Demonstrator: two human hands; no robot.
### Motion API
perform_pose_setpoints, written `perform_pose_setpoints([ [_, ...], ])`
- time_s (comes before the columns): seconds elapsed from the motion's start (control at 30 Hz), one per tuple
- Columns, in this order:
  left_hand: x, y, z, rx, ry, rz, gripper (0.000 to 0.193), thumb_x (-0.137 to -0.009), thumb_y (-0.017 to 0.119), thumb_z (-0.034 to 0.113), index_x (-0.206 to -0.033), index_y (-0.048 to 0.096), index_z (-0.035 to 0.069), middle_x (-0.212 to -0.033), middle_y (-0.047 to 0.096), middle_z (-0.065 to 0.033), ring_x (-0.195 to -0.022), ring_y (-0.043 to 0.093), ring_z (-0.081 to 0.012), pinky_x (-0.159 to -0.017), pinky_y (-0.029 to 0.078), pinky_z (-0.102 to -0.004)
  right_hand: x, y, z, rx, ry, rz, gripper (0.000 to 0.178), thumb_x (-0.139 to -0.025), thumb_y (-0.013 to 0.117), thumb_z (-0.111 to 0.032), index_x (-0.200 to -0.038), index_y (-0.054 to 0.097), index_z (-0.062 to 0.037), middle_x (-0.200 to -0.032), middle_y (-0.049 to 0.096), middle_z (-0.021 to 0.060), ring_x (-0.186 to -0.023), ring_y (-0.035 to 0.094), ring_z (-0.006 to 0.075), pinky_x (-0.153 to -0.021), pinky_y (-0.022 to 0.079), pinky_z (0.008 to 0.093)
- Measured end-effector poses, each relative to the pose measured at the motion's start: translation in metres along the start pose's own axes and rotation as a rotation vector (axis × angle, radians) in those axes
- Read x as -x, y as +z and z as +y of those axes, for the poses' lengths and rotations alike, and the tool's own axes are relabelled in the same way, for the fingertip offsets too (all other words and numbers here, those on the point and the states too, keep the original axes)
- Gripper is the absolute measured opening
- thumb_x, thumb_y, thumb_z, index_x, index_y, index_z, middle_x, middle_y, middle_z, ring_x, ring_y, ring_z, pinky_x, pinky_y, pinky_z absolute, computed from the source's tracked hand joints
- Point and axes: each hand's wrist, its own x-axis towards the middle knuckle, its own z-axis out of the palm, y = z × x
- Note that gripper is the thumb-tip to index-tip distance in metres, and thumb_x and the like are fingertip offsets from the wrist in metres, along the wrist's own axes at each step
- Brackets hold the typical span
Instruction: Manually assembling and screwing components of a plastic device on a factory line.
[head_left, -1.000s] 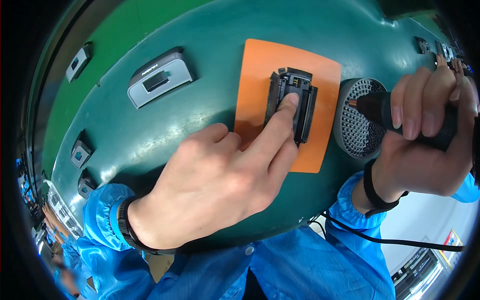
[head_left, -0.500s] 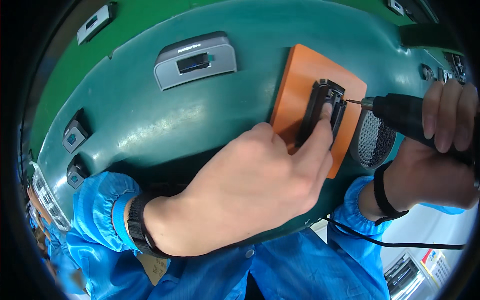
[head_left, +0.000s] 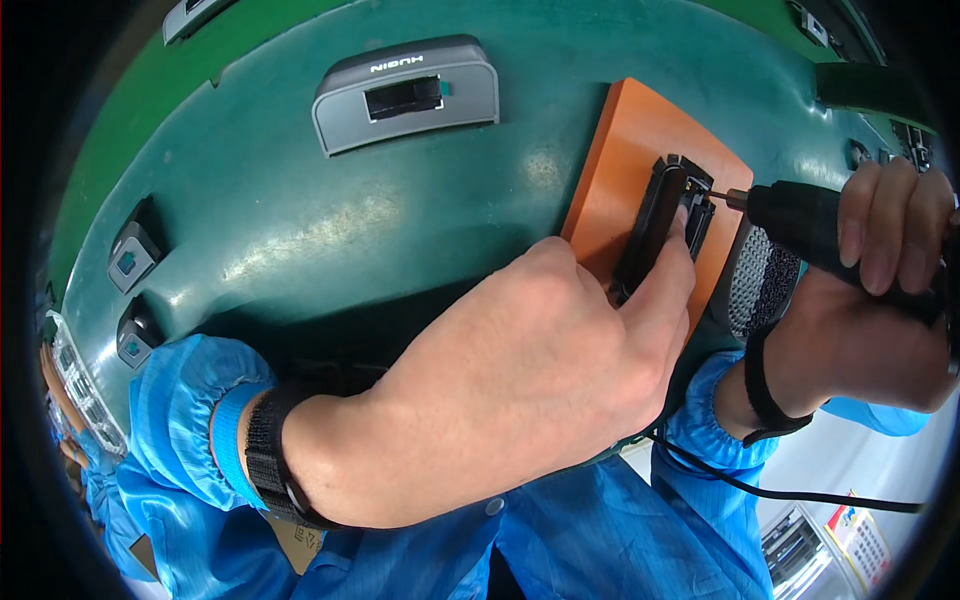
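Note:
A long black plastic housing [head_left: 643,230] lies on an orange block [head_left: 640,120] right of centre. My left hand [head_left: 530,380] is closed around its near part, with the index finger pressed on top; its thumb is mostly hidden. My right hand [head_left: 885,270] grips a black electric screwdriver [head_left: 795,212] from the right. The screwdriver's thin bit points left and meets the housing's far right end; whether it sits in a screw, I cannot tell. Beside the block is an oval dish [head_left: 752,275] with a silver dotted surface and small dark pieces, partly behind my right hand.
A grey device casing [head_left: 345,115] with a dark window stands on the green mat [head_left: 450,200]. Two smaller grey casings, one upper [head_left: 135,250] and one lower [head_left: 137,335], sit at the left. A clear plastic tray [head_left: 80,380] is at the left edge. A black cable [head_left: 780,493] runs lower right.
My view has shifted slightly, so the block and housing appear further right. The screwdriver's bit is closer in against the housing's end. Both hands keep their holds.

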Motion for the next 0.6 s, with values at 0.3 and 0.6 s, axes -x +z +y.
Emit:
perform_pose_setpoints([
  [0.3,0.001,0.000,-0.002,0.002,0.010,-0.008,0.011,-0.081,0.065,0.013,-0.088,0.071,0.007,-0.129,0.070,-0.0116,-0.045,0.045,-0.0083,-0.050,0.038,-0.0221,0.004,0.010,0.001,0.080,0.007,-0.025,0.031,-0.101,0.046,-0.025,-0.083,0.053,-0.0005,-0.058,0.049,0.0086,-0.036,0.042,0.0170,-0.031,0.039,0.0297],
  [0.6,-0.001,0.000,0.001,0.035,-0.052,0.031,0.013,-0.079,0.066,0.013,-0.089,0.071,0.007,-0.128,0.071,-0.0093,-0.047,0.046,-0.0085,-0.050,0.039,-0.0226,-0.002,0.008,0.002,0.022,0.057,0.030,0.031,-0.100,0.047,-0.025,-0.085,0.055,0.0003,-0.058,0.049,0.0086,-0.036,0.042,0.0175,-0.031,0.039,0.0298],
])
